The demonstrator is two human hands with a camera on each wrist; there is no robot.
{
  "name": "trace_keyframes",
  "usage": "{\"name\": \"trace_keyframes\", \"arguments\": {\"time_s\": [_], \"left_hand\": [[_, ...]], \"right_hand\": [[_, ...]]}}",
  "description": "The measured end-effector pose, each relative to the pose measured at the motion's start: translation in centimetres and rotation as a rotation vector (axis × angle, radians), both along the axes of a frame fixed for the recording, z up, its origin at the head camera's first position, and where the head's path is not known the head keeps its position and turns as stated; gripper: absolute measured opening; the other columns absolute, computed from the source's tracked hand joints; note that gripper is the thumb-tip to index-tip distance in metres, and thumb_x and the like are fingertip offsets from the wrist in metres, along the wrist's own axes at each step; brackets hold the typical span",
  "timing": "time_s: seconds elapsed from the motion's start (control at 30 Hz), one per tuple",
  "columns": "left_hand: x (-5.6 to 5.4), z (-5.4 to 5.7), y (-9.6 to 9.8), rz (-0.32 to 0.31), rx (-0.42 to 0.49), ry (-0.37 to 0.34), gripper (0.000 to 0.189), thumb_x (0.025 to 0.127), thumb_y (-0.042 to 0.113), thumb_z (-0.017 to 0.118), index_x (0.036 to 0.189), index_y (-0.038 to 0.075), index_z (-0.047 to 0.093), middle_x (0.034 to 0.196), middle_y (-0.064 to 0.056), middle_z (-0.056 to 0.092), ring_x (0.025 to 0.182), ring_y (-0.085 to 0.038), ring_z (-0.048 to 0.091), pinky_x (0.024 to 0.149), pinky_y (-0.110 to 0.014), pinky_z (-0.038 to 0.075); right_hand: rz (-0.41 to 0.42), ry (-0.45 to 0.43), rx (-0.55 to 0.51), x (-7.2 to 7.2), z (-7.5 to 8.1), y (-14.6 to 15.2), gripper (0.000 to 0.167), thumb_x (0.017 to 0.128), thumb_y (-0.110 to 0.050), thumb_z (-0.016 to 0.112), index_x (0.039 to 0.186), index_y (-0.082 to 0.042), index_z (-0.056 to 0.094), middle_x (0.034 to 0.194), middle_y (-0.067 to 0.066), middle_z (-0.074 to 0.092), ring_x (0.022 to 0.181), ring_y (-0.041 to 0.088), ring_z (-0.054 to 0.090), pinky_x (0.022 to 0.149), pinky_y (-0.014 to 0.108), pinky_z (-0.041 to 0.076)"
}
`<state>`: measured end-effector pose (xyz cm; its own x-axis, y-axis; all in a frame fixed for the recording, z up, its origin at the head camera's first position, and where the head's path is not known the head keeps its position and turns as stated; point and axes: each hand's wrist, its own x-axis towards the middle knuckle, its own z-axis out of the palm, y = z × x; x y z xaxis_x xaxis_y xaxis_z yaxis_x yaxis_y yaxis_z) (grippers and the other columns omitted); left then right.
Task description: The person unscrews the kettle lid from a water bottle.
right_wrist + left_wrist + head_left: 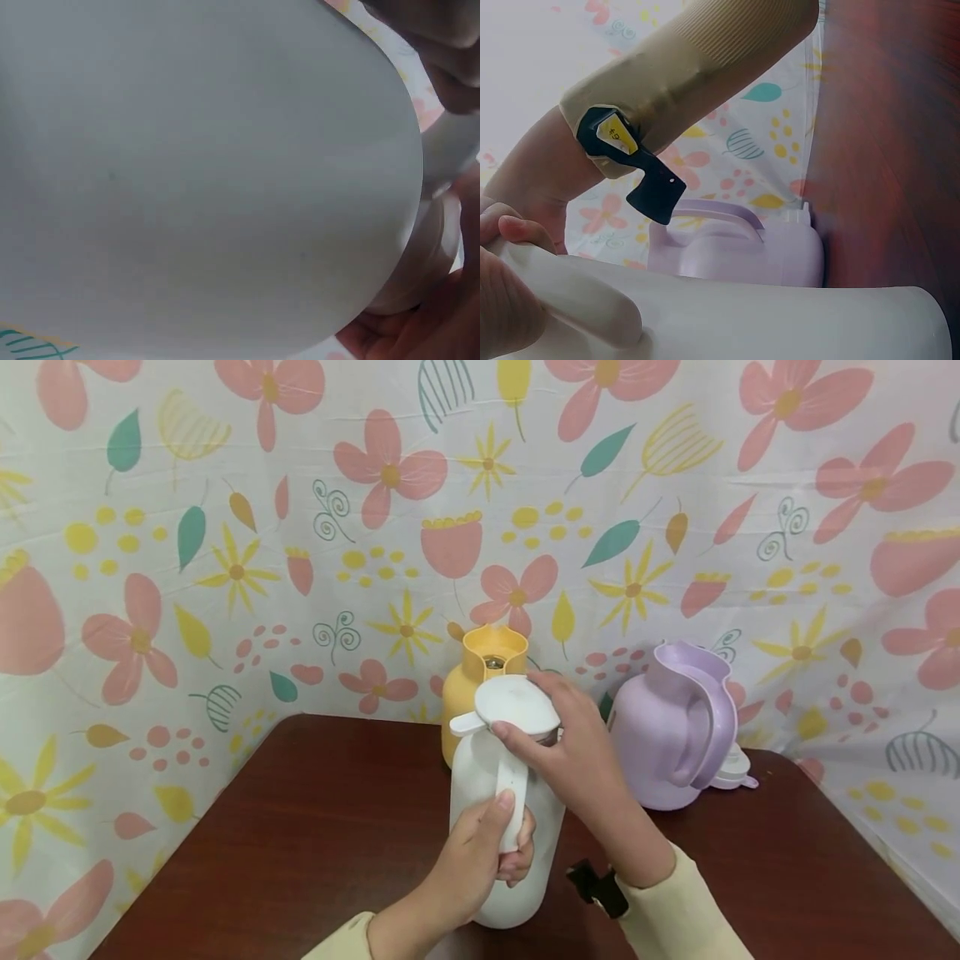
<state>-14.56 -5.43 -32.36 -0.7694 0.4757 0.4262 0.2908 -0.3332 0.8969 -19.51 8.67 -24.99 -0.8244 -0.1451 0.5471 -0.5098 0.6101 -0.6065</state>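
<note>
A tall white vacuum jug (517, 893) stands on the table in front of me. My left hand (476, 852) grips its handle (512, 785), thumb lying along the outer face. My right hand (577, 743) holds the white lid (513, 702) at the jug's top, thumb at the near edge and fingers round the far side. The lid's small tab points left. In the left wrist view, the jug body (795, 322) lies across the bottom with the handle (592, 300) in front. The jug's smooth wall (210, 172) fills most of the right wrist view.
Close behind the white jug stands a lidless yellow jug (453, 693), partly hidden. To the right is a lilac jug (637, 743), its top open, with a white-and-lilac lid (731, 767) behind it. A floral cloth (375, 568) hangs behind the dark brown table (300, 835).
</note>
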Motion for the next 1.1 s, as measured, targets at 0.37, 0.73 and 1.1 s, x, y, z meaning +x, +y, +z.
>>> {"name": "trace_keyframes", "arguments": {"time_s": [0.37, 0.73, 1.1], "left_hand": [[-0.1, -0.1, 0.0, -0.003, 0.014, 0.024, 0.055, 0.111, 0.027, 0.022, 0.074, -0.011, 0.031, 0.058, -0.030, 0.021, 0.049, 0.003, 0.032, 0.046, -0.022, 0.028], [0.1, 0.1, -0.1, 0.011, 0.010, 0.016, 0.053, 0.111, 0.026, 0.021, 0.074, -0.012, 0.032, 0.058, -0.030, 0.021, 0.049, 0.001, 0.031, 0.048, -0.021, 0.029], [0.0, 0.1, -0.1, 0.016, 0.002, -0.008, 0.054, 0.111, 0.027, 0.023, 0.074, -0.012, 0.032, 0.058, -0.029, 0.022, 0.049, 0.002, 0.033, 0.049, -0.019, 0.030]], "right_hand": [[0.322, -0.123, -0.011, -2.5, 0.6, 3.0, 0.057, 0.092, -0.020, 0.074, 0.146, -0.013, 0.055, 0.152, 0.011, 0.054, 0.129, 0.026, 0.057, 0.099, 0.036, 0.050], [0.864, -0.304, 0.083, -7.4, 2.4, 5.2, 0.063, 0.095, -0.031, 0.071, 0.152, -0.015, 0.048, 0.142, -0.008, 0.055, 0.120, 0.003, 0.056, 0.094, 0.020, 0.051], [1.274, -0.586, 0.070, -11.5, 3.0, 5.1, 0.067, 0.094, -0.032, 0.074, 0.153, -0.029, 0.044, 0.151, -0.010, 0.049, 0.132, 0.006, 0.052, 0.107, 0.023, 0.047]]}}
